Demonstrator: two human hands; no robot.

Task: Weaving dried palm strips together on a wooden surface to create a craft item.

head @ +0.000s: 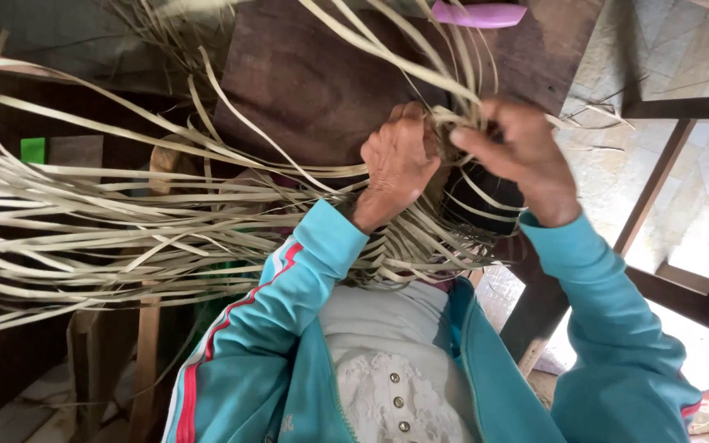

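Dark wooden table behind; both hands' grip pinching pale straw strips.

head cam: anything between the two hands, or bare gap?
Not bare. In the head view, a bunch of pale straw strips runs between the left hand and right hand, over a dark rounded form.

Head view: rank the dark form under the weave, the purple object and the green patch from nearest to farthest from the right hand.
Measured from the right hand:
1. Dark form, just below the hand, wrapped in strips.
2. Purple object, above at the top edge.
3. Green patch, far across on the left side.
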